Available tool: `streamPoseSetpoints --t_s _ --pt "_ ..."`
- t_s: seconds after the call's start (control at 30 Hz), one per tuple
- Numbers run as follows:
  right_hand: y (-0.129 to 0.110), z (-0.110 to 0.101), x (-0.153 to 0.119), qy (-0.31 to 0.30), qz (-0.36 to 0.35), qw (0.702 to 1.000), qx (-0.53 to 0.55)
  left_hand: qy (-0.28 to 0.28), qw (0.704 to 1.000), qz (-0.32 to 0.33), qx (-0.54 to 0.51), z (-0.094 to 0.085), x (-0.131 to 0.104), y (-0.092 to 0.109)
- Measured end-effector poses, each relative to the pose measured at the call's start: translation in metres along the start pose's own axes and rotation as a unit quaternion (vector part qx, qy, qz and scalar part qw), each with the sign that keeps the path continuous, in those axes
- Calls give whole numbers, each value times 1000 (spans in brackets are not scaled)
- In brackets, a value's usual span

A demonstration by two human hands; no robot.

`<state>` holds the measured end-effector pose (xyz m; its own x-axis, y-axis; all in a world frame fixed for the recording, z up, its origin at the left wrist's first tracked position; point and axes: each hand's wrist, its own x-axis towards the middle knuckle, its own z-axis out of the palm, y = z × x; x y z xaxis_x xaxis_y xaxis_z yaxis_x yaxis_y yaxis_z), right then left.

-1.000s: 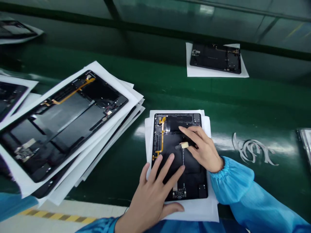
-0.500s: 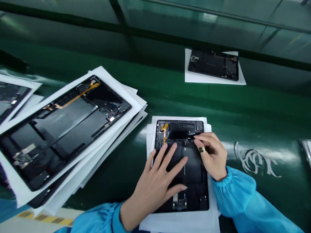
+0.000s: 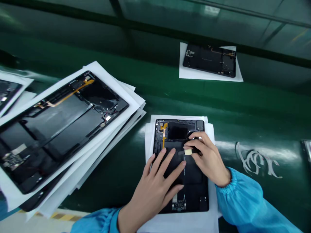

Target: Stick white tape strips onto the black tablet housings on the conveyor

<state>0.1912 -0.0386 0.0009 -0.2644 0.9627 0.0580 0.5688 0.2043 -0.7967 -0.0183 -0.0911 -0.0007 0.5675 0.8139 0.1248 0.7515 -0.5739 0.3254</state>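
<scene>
My left hand (image 3: 155,184) lies with its fingers spread over a black tablet housing (image 3: 194,174), which rests on white paper sheets. An orange flex cable (image 3: 164,132) runs along the housing's upper left. Over the upper right part, the curled fingers of my right hand (image 3: 206,155) pinch a small dark flat piece with a cream-coloured band (image 3: 188,151). Its dark tip points left, towards my left fingertips; I cannot tell whether it touches the housing. A small circuit board (image 3: 179,205) shows near the lower edge.
To the left stands a stack of tablet housings (image 3: 68,119) interleaved with white paper. Another housing (image 3: 210,61) lies on paper at the back. Curled white strips (image 3: 257,160) are on the green table (image 3: 165,94) at the right.
My right hand has turned and shifted slightly left over the housing, and the cream-banded piece now lies further left, flat above the middle. My left hand has hardly moved.
</scene>
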Motion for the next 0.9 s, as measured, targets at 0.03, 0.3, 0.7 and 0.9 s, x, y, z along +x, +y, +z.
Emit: streamPoseSetpoints --t_s 0.03,0.3,0.7,0.9 --pt "0 0 1 3 6 1000 15 0 1000 -2 -6 1 -1 0" --pt "1 -2 6 52 34 994 89 -6 1000 7 3 2 2 -2" --pt "3 12 3 65 19 997 -28 0 999 27 34 -2 5 -4" --pt "1 12 5 61 3 998 -33 -9 999 23 34 -2 6 -3"
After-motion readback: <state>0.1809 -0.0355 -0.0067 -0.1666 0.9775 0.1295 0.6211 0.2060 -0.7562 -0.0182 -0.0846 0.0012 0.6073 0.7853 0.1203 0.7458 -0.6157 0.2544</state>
